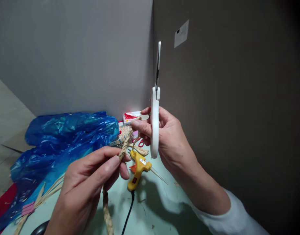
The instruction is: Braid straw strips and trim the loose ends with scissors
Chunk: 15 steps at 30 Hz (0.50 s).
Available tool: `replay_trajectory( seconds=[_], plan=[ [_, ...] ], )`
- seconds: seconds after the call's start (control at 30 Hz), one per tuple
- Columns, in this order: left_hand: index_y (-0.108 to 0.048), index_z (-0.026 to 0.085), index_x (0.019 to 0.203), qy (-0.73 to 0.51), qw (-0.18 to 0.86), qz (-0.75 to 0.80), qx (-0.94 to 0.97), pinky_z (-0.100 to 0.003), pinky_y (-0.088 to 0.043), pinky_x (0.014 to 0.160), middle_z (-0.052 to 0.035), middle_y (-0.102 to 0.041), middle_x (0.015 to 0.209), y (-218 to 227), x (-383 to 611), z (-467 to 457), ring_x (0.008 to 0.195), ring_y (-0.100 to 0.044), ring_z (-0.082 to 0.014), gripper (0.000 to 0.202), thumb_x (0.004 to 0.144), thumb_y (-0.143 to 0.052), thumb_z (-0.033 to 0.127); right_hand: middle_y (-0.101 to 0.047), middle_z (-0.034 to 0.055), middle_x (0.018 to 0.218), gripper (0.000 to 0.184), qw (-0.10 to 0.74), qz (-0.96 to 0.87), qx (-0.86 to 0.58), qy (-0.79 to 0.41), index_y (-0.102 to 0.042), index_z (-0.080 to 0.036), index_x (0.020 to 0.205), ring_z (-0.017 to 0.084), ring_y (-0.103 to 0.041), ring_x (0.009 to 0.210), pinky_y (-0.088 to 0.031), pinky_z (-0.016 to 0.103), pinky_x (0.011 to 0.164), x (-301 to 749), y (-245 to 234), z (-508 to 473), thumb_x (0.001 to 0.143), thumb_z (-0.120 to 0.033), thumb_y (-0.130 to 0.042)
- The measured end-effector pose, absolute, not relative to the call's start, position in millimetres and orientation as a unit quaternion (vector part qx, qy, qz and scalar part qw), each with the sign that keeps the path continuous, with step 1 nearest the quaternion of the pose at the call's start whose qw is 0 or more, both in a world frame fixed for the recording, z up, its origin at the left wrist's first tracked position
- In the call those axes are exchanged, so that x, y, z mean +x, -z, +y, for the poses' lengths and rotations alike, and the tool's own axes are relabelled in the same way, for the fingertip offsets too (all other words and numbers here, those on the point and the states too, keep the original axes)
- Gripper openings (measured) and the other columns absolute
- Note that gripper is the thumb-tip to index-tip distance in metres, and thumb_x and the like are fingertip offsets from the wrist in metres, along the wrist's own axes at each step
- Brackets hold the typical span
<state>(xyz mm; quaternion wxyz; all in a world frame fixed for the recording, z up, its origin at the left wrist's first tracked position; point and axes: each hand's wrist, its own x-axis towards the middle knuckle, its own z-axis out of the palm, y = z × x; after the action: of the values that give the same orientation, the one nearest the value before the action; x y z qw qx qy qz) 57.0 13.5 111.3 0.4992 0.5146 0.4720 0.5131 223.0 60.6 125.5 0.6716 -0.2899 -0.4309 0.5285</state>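
A braided straw cord [126, 143] runs between my two hands, and its lower length hangs below my left hand. My left hand [91, 179] pinches the braid between thumb and fingers. White-handled scissors [155, 120] sit on my right hand [173, 140], thumb through the handle, blades pointing up and closed or nearly so. The thumb and fingertips of that same hand are at the upper end of the braid. Beneath the hands a yellow glue gun [139, 169] lies on the pale green table [162, 199], a glue stick poking out of its back.
A crumpled blue plastic bag [74, 133] covers the table's left side. Loose straw strips [48, 192] with a pink tag lie in front of it. A woven straw piece [119, 135] and a red-and-white packet [131, 116] are at the back. Grey walls [91, 58] enclose the table.
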Motion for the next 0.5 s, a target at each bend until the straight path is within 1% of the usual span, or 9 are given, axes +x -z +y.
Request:
replay_trajectory(
  seconds=[0.1, 0.2, 0.27, 0.37, 0.5],
  plan=[
    [-0.080, 0.023, 0.084, -0.497, 0.541, 0.445, 0.513, -0.019, -0.047, 0.055, -0.0041, -0.071, 0.071, -109.1, 49.5, 19.8, 0.067, -0.058, -0.0154, 0.014, 0.079, -0.077, 0.036, -0.065, -0.0057, 0.066, 0.049, 0.672, -0.429, -0.286, -0.532, -0.058, -0.020, 0.088, 0.009, -0.060, 0.055, -0.044, 0.018, 0.046, 223.3, -125.4, 60.8, 0.057, -0.031, -0.095],
    [-0.079, 0.022, 0.081, -0.485, 0.563, 0.425, 0.517, -0.021, -0.047, 0.052, -0.0035, -0.067, 0.069, -106.8, 44.6, 24.4, 0.061, -0.054, -0.0140, 0.014, 0.078, -0.078, 0.035, -0.066, -0.0054, 0.066, 0.048, 0.671, -0.432, -0.287, -0.530, -0.059, -0.020, 0.087, 0.008, -0.059, 0.054, -0.043, 0.018, 0.046, 223.9, -124.7, 60.9, 0.058, -0.032, -0.095],
    [-0.078, 0.023, 0.079, -0.486, 0.562, 0.431, 0.512, -0.021, -0.047, 0.054, -0.0019, -0.064, 0.066, -107.7, 45.7, 23.6, 0.059, -0.051, -0.0130, 0.013, 0.079, -0.077, 0.036, -0.066, -0.0056, 0.066, 0.047, 0.672, -0.436, -0.281, -0.529, -0.059, -0.020, 0.088, 0.008, -0.057, 0.052, -0.042, 0.019, 0.045, 224.2, -123.8, 60.9, 0.059, -0.033, -0.094],
    [-0.076, 0.023, 0.076, -0.499, 0.554, 0.447, 0.493, -0.018, -0.044, 0.055, 0.0007, -0.060, 0.064, -111.7, 52.2, 19.0, 0.057, -0.047, -0.0099, 0.012, 0.077, -0.078, 0.035, -0.065, -0.0060, 0.066, 0.046, 0.671, -0.442, -0.274, -0.529, -0.058, -0.021, 0.087, 0.007, -0.056, 0.051, -0.041, 0.019, 0.045, 224.4, -122.5, 60.7, 0.060, -0.034, -0.094],
    [-0.076, 0.022, 0.074, -0.503, 0.548, 0.449, 0.496, -0.018, -0.040, 0.052, 0.0008, -0.062, 0.066, -114.6, 59.0, 15.1, 0.055, -0.043, -0.0085, 0.015, 0.072, -0.082, 0.037, -0.066, -0.0052, 0.069, 0.047, 0.665, -0.445, -0.284, -0.528, -0.059, -0.022, 0.087, 0.008, -0.056, 0.053, -0.042, 0.020, 0.047, 224.2, -121.9, 59.8, 0.060, -0.039, -0.093]
  ],
)
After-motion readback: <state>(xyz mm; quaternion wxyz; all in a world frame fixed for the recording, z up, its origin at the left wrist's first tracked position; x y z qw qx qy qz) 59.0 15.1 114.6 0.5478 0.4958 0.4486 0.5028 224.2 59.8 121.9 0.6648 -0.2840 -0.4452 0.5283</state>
